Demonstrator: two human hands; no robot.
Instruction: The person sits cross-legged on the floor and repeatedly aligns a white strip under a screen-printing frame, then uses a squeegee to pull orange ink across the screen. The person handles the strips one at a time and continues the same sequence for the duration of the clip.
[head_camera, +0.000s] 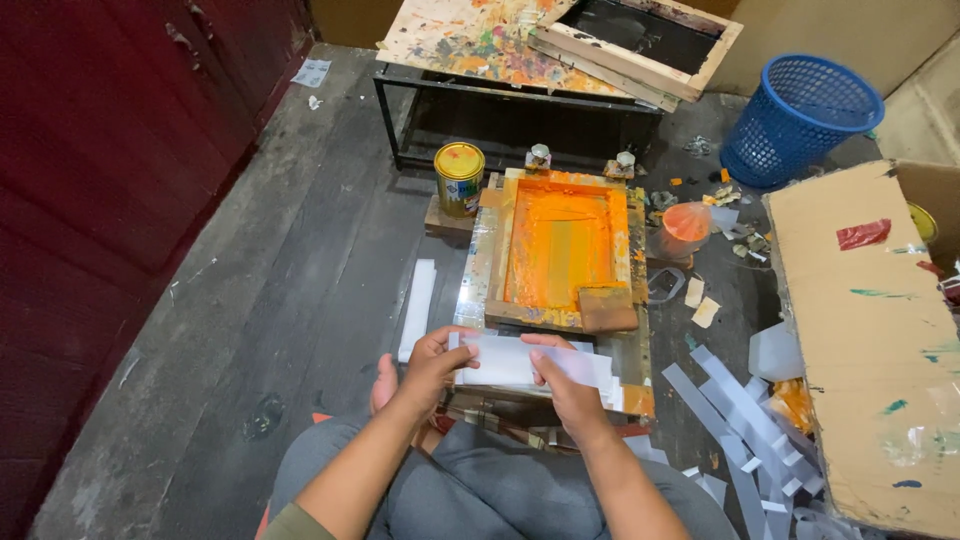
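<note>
Seated person held a stack of white strips over an orange-inked printing frame.

Item: stack of white strips, gripped at both ends just in front of the printing frame, above the lap. Left hand was closed on the stack's left end, thumb on top; right hand was closed on its right part, fingers curled over the upper edge. Both forearms reached forward from the knees, wrists slightly bent inward. Progress, as judged: the frame's mesh was already flooded with orange ink, a wooden scraper rested at its near corner, many grey strips lay loose on the floor at right, and a further white pile lay at left; the held stack looked unprinted.
</note>
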